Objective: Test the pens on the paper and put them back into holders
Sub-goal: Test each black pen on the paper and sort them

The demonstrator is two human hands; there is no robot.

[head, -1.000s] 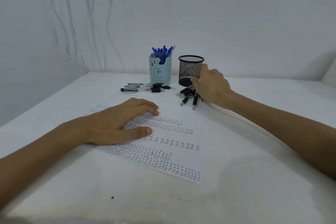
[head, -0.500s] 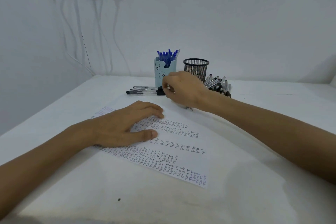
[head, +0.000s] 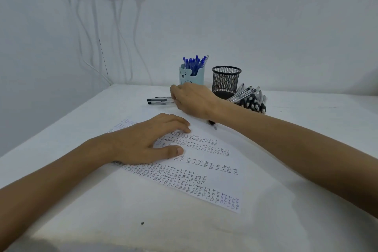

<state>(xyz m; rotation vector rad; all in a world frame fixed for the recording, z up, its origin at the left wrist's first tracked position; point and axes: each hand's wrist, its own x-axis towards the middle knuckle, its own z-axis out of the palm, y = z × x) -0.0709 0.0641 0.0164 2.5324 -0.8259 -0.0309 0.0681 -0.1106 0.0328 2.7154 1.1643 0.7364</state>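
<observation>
Pens (head: 159,102) slim, black-capped | right hand (head: 193,100) over them (grip: cannot tell) | left hand (head: 143,142) fingers straight, flat on paper (head: 204,161)

Honestly, not much gear to see on this person. The left hand (head: 143,143) and right hand (head: 194,100) are both bare, and so are the wrists and both forearms, right up to where they leave view. Arms are slim, fingers longish. The left thumbnail (head: 180,150) looks short and plain. Whatever top they're wearing is out of sight.
</observation>
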